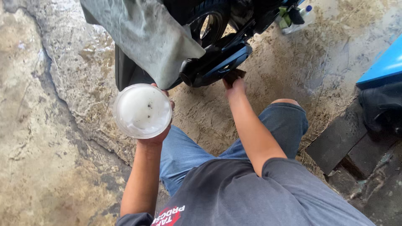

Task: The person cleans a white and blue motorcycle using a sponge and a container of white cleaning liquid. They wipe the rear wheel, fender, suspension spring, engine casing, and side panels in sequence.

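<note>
Head view: left hand [157, 134] grips a white tub [142, 110]; right hand [235, 87] presses a dark cloth [233, 75] against the motorcycle [217, 62].

Workshop floor clutter around the crouching person

A clear plastic bottle with a blue cap [300, 19] lies on the wet, stained concrete floor [50, 125]; a bright blue panel [383, 65] and dark rectangular slabs [337, 140] sit at right.

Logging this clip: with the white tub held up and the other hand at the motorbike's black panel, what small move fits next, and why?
Probably bring the right hand with its dark pad back to the round white tub of pale paste, which the left hand holds open nearby, to reload; the pad sits against the glossy black motorbike panel.
</note>
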